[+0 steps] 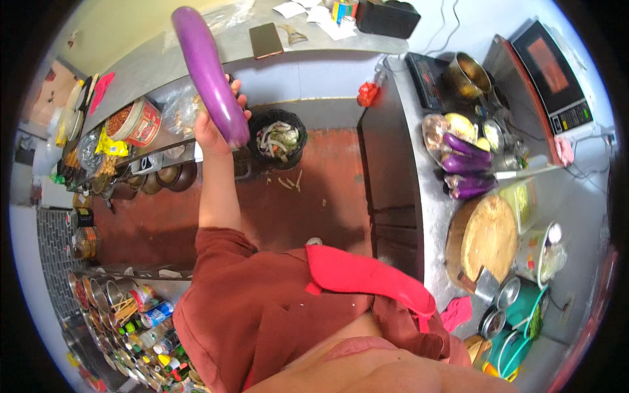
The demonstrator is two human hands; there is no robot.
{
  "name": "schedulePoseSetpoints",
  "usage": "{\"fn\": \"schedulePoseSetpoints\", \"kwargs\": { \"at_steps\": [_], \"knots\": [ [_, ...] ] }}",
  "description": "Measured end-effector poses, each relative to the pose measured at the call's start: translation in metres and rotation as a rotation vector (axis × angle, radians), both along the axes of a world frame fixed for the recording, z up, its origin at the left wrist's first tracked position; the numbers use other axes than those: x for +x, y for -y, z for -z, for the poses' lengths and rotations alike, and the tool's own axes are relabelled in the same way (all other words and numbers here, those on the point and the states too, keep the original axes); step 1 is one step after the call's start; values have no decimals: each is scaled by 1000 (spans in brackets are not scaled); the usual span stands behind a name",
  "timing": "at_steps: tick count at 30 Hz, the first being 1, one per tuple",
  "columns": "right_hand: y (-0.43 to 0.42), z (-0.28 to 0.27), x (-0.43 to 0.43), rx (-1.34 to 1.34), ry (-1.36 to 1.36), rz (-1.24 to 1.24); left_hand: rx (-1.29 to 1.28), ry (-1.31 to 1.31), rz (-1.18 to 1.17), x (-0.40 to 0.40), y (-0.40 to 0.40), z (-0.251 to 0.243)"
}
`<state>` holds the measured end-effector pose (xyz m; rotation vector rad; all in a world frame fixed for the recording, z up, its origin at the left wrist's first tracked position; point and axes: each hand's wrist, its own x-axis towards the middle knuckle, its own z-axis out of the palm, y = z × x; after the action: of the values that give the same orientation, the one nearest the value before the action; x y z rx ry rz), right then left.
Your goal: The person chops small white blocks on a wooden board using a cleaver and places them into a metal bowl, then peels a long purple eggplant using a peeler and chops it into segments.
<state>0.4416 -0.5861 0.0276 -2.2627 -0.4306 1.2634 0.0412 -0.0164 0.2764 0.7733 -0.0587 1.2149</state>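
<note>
My left hand [216, 123] is raised at the upper left, its fingers and thumb wrapped round the lower end of a long, glossy purple eggplant [204, 71]. The eggplant points up and slightly left, above a metal counter. My right hand is out of view. On the metal counter to the right lie several more purple eggplants [467, 164], next to a thick round wooden chopping block [491, 238]. A cleaver [486, 285] rests at the near edge of that block.
A black-lined bin [277, 140] with vegetable scraps stands on the red floor, scraps beside it. A metal pot [466, 76] is near an induction cooker [423, 81]; a microwave [550, 73] stands behind. Lower left, bottles and metal containers [120, 290] crowd a counter. A tub [137, 123] sits on a shelf.
</note>
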Motion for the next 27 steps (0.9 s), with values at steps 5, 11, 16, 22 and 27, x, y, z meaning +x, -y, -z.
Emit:
{"fn": "schedulePoseSetpoints", "kwargs": {
  "at_steps": [5, 11, 16, 22, 27],
  "knots": [
    [-88, -38, -23, 60, 31, -72, -133, -45, -52, 5, 57, 17],
    [-155, -72, -55, 166, -100, -101, -366, -277, 18, -16, 87, 69],
    [-277, -81, -58, 540, -19, -571, -529, -493, 37, -34, 98, 86],
    [-530, -215, -107, 1010, 292, -1040, -823, -305, 134, -47, 97, 129],
    [-737, -258, -131, 926, 848, -961, -1037, -407, -54, -35, 88, 122]
  ]
}}
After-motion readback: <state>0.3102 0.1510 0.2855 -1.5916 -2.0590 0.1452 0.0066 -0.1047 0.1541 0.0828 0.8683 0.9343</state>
